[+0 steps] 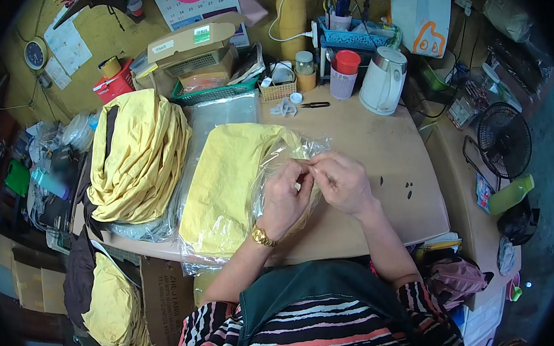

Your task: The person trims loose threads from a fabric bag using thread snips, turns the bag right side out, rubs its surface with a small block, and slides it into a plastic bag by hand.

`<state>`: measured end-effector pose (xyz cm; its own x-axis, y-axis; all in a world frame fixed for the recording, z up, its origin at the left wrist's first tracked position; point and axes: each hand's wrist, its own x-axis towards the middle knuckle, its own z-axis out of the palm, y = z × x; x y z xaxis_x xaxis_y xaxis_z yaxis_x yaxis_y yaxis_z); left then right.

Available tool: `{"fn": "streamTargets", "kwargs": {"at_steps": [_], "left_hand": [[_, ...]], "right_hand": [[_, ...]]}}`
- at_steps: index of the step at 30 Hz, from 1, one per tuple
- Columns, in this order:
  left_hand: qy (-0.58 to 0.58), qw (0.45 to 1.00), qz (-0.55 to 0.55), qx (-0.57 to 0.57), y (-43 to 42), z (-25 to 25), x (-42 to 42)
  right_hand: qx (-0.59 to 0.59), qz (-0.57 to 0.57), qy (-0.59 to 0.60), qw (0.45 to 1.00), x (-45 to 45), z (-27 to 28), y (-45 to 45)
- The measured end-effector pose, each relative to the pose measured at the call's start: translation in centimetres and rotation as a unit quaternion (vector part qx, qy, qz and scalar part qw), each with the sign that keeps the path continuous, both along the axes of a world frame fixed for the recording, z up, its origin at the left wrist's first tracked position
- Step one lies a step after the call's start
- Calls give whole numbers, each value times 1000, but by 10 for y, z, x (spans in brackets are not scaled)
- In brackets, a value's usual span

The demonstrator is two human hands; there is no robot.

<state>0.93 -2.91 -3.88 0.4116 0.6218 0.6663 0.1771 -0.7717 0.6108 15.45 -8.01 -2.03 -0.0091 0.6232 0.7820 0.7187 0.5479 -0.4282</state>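
Folded yellow cloth [223, 177] lies inside a clear plastic bag [275, 152] on the table, and the crinkled end of the bag reaches to the right under and behind my hands. My left hand [286, 195], with a gold watch on the wrist, is closed in a pinch above this end. Its fingertips meet those of my right hand [342, 181], which is pinched as well. Whatever sits between the fingertips is too small to make out. A tall pile of yellow cloth [138, 157] stands to the left of the bag.
Flat clear plastic bags [225, 115] lie behind the cloth. Black thread snips [314, 105], a red cup [347, 62] and a white electric kettle [383, 81] stand or lie at the back. A black fan [504, 139] is on the right. More yellow cloth [113, 303] hangs at lower left.
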Motion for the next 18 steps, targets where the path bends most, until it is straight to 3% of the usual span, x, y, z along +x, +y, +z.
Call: {"fn": "streamTargets", "kwargs": {"at_steps": [1,3,7,9,13,15,18], "left_hand": [[-17,1000,-6,10,-2,1,0],[-33,999,-10,21,-4,1,1],[-46,999,-14,2,-5,2,-1],[-36,999,-12,-7,-4,2,-4],[-23,998,-34,-43,-6,3,-6],[-14,998,-47,-38,-8,4,-5],[24,999,-17,-28,-7,1,-5]], "right_hand": [[0,0,0,1000,0,-3,1],[-102,52,235,965,1,-7,3],[-147,31,309,939,-1,-13,1],[-148,25,155,976,2,-3,-5],[-147,33,115,982,3,6,-13],[-71,-30,8,997,1,6,-14],[-99,-29,-1,995,1,7,-16]]}}
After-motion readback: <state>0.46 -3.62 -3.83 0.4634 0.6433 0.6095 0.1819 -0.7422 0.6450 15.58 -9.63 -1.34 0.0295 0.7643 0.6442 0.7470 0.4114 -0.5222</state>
